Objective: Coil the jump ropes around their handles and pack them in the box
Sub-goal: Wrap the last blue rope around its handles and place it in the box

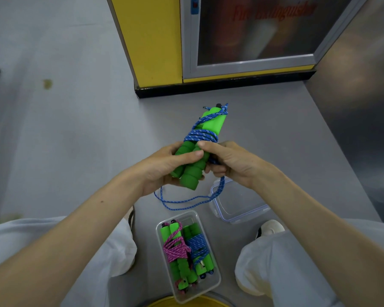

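My left hand (164,168) grips two green foam handles (194,167) held side by side in mid-air. Blue cord (201,135) is coiled several turns round their upper half. My right hand (227,161) pinches the blue rope beside the handles, forefinger lying on the coils. A loose loop of the same rope (186,201) hangs down below both hands. On the floor between my knees stands a clear plastic box (216,282) holding a pink-corded jump rope (175,248) and a blue-corded jump rope (200,247), both wound on green handles.
The box's clear lid (251,214) with blue seal lies on the grey floor to the right of the box. A yellow cabinet (151,41) with a glass door stands ahead. My shoe (269,228) is at the right, and a yellow round edge (186,303) at the bottom.
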Demonstrator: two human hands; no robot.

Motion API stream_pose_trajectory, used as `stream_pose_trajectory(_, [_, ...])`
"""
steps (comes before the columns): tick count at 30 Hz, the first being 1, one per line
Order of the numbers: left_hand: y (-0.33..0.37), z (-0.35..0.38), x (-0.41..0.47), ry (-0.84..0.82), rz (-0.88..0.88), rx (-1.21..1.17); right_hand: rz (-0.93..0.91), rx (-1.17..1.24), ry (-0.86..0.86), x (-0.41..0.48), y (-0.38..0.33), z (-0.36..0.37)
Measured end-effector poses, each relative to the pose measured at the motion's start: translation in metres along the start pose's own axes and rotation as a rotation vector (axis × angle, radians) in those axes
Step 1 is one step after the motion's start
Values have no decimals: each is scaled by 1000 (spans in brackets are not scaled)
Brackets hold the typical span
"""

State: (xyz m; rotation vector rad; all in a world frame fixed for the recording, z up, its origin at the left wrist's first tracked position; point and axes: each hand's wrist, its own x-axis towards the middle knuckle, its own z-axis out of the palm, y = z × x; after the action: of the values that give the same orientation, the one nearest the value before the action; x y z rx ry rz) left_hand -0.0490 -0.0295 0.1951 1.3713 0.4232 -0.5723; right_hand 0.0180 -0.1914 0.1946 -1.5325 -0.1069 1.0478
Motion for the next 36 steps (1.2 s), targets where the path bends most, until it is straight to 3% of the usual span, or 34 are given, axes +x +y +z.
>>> stream_pose_trajectory(3, [1,-1,-3,-40,7,-40,-17,-18,-6,0,2,0])
stream_pose_trajectory(14, [-3,2,5,327,126,148,56,-159,167,3,7,-1])
stream_pose_trajectory(19, [-9,-7,9,517,235,484,53,-182,115,3,8,-1])
stream_pose_trajectory(28, [-17,2,10,697,366,1084,63,-149,95,7,9,5])
stream_pose_trajectory(32, [-24,4,11,679,508,1277,79,-93,65,7,10,8])
stream_pose_trajectory(36, [-30,7,14,473,550,1250,70,-68,115,8,11,8])
